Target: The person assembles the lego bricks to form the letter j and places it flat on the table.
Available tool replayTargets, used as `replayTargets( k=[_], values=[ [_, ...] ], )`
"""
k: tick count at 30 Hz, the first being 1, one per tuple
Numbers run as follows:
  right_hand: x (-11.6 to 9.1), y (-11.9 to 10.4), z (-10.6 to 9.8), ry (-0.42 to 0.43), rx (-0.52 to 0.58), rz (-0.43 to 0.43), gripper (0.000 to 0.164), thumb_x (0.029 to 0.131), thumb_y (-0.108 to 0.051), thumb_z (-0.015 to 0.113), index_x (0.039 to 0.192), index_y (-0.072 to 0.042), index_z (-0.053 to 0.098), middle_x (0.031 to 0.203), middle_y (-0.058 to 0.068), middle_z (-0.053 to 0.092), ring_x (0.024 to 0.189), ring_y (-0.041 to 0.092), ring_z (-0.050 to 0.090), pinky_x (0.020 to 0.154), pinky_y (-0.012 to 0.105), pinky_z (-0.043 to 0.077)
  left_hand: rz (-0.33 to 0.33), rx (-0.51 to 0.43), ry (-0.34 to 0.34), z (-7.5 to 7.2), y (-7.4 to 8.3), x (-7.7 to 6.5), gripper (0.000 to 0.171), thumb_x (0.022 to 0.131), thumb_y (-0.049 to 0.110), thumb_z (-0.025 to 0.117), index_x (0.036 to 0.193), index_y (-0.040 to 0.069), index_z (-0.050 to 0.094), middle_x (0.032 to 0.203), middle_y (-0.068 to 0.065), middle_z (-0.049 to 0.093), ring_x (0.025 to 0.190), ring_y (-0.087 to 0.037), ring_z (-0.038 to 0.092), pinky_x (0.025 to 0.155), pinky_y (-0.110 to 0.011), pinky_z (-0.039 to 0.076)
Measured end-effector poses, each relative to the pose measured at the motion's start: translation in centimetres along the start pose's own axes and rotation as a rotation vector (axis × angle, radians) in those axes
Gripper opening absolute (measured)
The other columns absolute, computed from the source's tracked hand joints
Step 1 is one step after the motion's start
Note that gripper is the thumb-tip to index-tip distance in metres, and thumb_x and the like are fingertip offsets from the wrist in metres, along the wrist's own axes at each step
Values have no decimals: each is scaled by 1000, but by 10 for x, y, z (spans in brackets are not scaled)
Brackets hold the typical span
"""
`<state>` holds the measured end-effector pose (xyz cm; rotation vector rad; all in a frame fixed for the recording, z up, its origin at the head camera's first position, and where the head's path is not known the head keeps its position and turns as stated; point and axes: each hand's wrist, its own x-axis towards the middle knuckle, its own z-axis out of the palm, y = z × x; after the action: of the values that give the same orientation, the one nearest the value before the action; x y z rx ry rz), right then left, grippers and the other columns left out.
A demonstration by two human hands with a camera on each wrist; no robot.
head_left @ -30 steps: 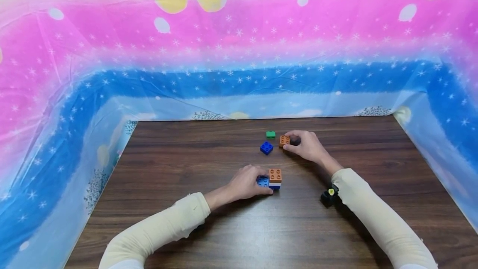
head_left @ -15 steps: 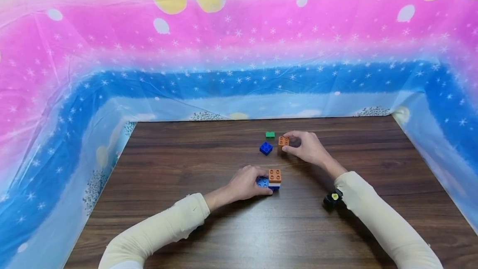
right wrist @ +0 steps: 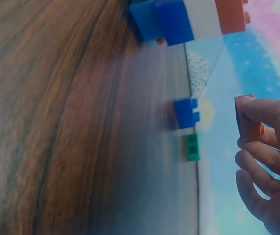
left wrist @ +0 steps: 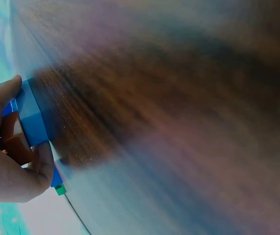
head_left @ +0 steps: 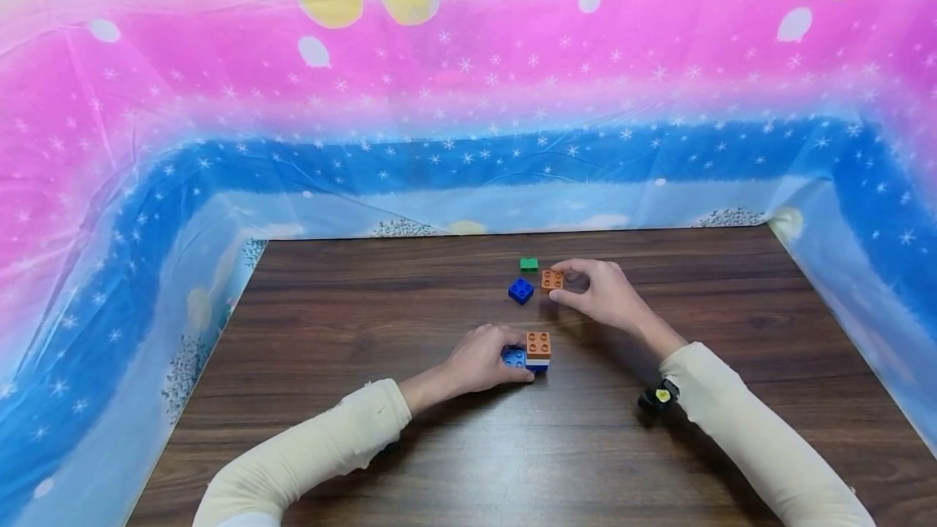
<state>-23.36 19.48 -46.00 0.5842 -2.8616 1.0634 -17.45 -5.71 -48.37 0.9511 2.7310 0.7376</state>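
Note:
My left hand grips a light blue toy brick at the base of a small stack, thumb and fingers on opposite sides. The stack rises on that brick's right: dark blue, white and an orange brick on top. Farther back, my right hand pinches a loose orange brick between thumb and fingertips. In the right wrist view this loose brick shows up off the table, its other fingers curled below. A dark blue brick lies just left of it.
A small green brick lies behind the dark blue one, toward the far edge of the wooden table. A patterned cloth walls in the back and both sides. A black device sits at the right wrist.
My right hand has drawn the loose orange brick slightly left and nearer, toward the dark blue brick. The left hand keeps its grip on the stack in the same place.

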Motion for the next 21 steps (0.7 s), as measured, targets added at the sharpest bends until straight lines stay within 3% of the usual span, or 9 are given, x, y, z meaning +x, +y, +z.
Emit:
replayTargets(
  k=[21],
  values=[
    [-21, -35, -8, 7, 11, -99, 46, 91, -38, 79, 130, -15, 69, 121, 6, 71, 110, 27, 67, 87, 45, 57, 4, -17, 0, -1, 0, 0, 45, 85, 40, 84, 119, 13, 76, 114, 1, 74, 95, -9, 63, 82, -30, 48]
  ],
)
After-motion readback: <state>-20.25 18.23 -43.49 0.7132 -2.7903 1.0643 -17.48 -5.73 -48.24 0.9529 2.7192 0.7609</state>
